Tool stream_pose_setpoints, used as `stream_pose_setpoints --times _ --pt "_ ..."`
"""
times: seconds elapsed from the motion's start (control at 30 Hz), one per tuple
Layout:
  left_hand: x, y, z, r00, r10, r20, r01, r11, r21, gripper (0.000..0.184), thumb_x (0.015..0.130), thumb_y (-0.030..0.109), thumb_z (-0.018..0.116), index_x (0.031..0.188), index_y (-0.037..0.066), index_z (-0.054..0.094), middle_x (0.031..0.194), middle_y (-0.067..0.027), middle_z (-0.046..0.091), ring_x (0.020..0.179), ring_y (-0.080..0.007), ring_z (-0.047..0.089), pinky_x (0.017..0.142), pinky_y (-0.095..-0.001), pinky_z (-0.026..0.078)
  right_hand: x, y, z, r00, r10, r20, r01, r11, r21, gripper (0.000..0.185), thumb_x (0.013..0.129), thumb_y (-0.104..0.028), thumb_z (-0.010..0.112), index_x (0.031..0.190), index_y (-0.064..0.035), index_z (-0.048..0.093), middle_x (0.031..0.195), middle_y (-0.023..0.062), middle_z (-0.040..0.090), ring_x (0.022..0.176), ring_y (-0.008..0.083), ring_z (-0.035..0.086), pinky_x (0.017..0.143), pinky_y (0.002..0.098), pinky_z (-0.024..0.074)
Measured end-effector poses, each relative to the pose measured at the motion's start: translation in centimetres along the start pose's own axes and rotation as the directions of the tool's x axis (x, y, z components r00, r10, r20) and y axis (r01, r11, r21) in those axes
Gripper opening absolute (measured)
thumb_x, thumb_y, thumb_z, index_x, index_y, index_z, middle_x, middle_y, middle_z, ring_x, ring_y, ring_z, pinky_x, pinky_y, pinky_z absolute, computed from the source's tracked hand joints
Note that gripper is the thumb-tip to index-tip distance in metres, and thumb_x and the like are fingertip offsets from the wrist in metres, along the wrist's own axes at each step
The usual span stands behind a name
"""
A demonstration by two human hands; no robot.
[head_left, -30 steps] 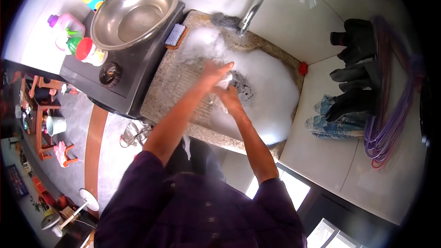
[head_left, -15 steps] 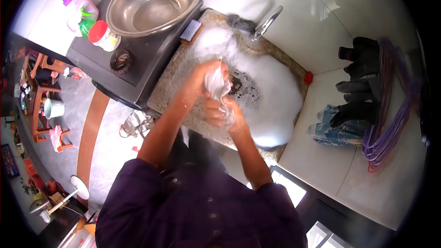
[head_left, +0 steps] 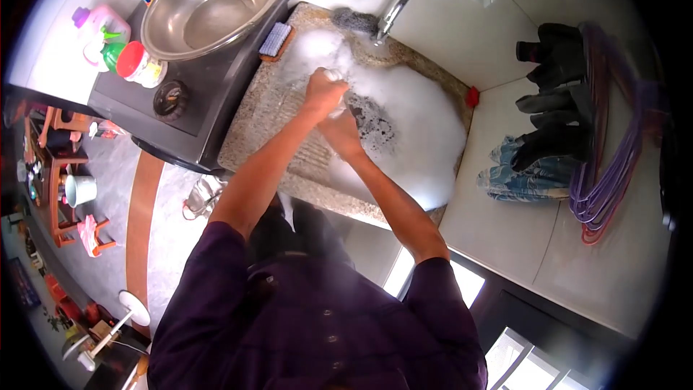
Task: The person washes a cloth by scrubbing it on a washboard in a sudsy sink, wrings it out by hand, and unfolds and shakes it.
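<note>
My left hand (head_left: 324,94) is closed around a wet, whitish cloth (head_left: 333,75), bunched up so that only small parts of it show. Close below it, my right hand (head_left: 339,131) also grips the cloth, its fingers mostly turned out of sight. Both hands are together over the stone sink (head_left: 242,137), above its ridged washboard part. Thick white suds (head_left: 422,130) cover the right side of the basin, with a dark patch of water beside my hands. A scrubbing brush (head_left: 276,41) rests at the sink's upper left edge.
A metal faucet (head_left: 396,13) rises at the back, beside a grey scouring pad (head_left: 354,20). On the dark counter to the left stand a steel basin (head_left: 216,18), bottles and a red-lidded tub (head_left: 142,65). Dark socks (head_left: 552,105), jeans fabric (head_left: 520,177) and purple hangers (head_left: 613,166) lie right.
Both hands have drawn closer together, and the cloth that hung visibly between them is now mostly hidden in the fists. The whole view has shifted slightly.
</note>
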State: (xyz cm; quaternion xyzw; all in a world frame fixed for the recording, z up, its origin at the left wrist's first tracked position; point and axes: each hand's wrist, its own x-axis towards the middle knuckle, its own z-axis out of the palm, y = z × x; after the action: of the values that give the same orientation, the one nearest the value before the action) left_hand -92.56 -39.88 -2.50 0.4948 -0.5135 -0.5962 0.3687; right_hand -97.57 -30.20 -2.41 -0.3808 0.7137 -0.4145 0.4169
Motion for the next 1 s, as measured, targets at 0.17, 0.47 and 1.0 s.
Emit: stream_pose_setpoints --times 0.17,0.47,1.0 --pt "-1.4 -0.1 1.5 0.973 0.107 -0.203 -0.011 0.905 0.426 0.043 0.076 0.018 0.071 0.109 -0.001 0.053 0.097 -0.0274 0.067 0.096 -0.0433 0.065 0.081 -0.0484 0.052 1.4 4.9 1.8 0.968 -0.199 -0.153 0.148 0.944 -0.294 0.071 0.08 -0.03 0.074 0.128 0.0083 0.038 0.096 0.0317 0.066 0.092 0.0458 0.066 0.074 0.0472 0.0525" --pt "-2.6 3.8 -6.1 0.901 -0.109 0.421 0.062 0.99 0.123 0.079 0.082 0.048 0.075 0.136 -0.001 0.045 0.118 -0.013 0.062 0.106 -0.0224 0.061 0.084 -0.0383 0.053 -3.9 -0.9 -1.4 0.972 -0.067 0.225 -0.046 0.887 0.46 0.053 0.087 -0.033 0.069 0.123 0.0011 0.049 0.079 0.012 0.065 0.061 0.029 0.062 0.055 0.0391 0.0496" --pt "-8.8 11.7 -8.8 0.85 0.041 0.524 0.314 0.76 -0.569 0.02 0.084 0.011 0.068 0.098 0.006 0.054 0.078 -0.006 0.058 0.073 -0.0209 0.063 0.064 -0.04 0.056 -9.3 -8.0 -3.0 0.61 -0.188 0.77 -0.658 0.421 0.625 0.046 0.088 -0.03 0.069 0.12 -0.003 0.051 0.077 -0.0002 0.048 0.058 0.0107 0.047 0.041 0.0224 0.0347"
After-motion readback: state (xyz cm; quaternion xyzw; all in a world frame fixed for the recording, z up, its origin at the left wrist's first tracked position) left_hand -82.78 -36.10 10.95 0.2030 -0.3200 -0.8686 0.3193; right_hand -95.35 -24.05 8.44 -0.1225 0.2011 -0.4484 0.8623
